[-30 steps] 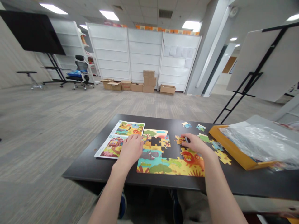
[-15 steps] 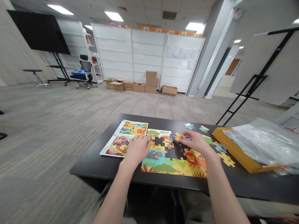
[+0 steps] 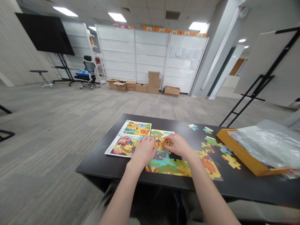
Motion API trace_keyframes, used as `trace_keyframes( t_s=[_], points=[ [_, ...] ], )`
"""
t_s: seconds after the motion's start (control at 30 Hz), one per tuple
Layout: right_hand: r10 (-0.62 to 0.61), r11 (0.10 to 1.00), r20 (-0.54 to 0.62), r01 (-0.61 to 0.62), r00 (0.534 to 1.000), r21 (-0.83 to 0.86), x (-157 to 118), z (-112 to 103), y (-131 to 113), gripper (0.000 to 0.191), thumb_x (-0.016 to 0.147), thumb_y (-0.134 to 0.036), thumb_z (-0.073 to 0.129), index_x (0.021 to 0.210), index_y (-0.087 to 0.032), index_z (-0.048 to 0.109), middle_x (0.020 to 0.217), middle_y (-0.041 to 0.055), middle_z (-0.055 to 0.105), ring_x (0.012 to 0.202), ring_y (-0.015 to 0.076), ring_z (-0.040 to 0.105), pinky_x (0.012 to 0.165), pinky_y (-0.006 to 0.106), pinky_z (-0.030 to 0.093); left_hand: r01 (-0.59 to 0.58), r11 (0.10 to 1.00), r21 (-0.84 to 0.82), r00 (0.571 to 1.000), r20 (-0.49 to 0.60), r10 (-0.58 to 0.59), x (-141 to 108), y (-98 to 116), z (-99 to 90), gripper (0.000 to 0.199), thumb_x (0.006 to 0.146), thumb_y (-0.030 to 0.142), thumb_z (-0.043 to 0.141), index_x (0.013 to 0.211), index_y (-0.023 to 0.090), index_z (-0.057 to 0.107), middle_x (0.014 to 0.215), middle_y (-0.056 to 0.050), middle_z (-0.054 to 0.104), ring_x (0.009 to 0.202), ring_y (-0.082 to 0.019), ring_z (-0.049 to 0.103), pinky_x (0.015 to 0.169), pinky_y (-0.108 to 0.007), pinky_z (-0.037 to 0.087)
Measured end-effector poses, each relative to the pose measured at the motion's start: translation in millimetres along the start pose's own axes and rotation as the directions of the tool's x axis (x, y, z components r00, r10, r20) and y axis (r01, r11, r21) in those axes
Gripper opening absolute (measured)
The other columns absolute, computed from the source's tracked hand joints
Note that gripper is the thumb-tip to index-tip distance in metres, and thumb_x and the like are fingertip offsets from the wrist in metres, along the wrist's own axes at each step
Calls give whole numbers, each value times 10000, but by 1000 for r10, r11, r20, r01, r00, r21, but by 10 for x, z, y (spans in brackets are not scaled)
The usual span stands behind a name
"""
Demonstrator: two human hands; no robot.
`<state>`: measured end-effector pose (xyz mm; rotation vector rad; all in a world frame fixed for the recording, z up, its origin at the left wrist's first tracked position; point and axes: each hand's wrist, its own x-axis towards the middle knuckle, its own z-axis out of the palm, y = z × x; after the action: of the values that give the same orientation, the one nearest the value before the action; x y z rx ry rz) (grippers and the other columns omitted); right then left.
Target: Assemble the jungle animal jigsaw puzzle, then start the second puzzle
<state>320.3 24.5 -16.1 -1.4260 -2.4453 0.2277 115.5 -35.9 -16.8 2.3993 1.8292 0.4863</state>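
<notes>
**Left hand (image 3: 144, 150) and right hand (image 3: 179, 145) side by side at the jigsaw (image 3: 168, 168)!**

I'm watching from my end of the link, and here's the play: the jigsaw lies flat on the dark table (image 3: 100, 164), right in front of the person. The left hand is palm down, fingers stretched out, covering part of the picture sheet (image 3: 125, 143) and reaching the jigsaw's left side. Over on the right hand, thumb and fingers curve around an orange-yellow piece (image 3: 168, 142) in the upper half of the jigsaw; whether they're actually pinching it, I can't tell from here. The lion section (image 3: 207, 164) sits just right of the forearm, which hides how it meets the rest. Further right, loose pieces (image 3: 231, 161) are scattered near the yellow box (image 3: 248, 157), with clear plastic (image 3: 260, 143) heaped on top!
</notes>
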Motion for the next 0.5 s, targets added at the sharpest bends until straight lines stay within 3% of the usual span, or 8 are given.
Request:
trace_keyframes(
  t_s=[0.23, 0.5],
  points=[
    [-95, 993, 3, 95, 995, 66, 18, 115, 142, 337, 875, -352, 690, 1182, -220, 733, 1205, 108, 724, 1151, 262, 649, 1037, 387, 477, -90, 996, -25, 996, 0, 90, 36, 77, 68, 269, 986, 288, 528, 1187, 173, 666, 1314, -107, 672, 1252, -282, 586, 1110, -444, 422],
    [-188, 975, -5, 188, 982, 122, 13, 124, 199, 269, 892, -300, 689, 1139, -213, 749, 1251, 106, 717, 1212, 264, 625, 1099, 424, 438, -92, 996, 11, 996, 8, 92, 57, 115, 75, 252, 978, 271, 535, 1168, 174, 669, 1259, -106, 687, 1207, -290, 611, 1075, -457, 447]
  ],
)
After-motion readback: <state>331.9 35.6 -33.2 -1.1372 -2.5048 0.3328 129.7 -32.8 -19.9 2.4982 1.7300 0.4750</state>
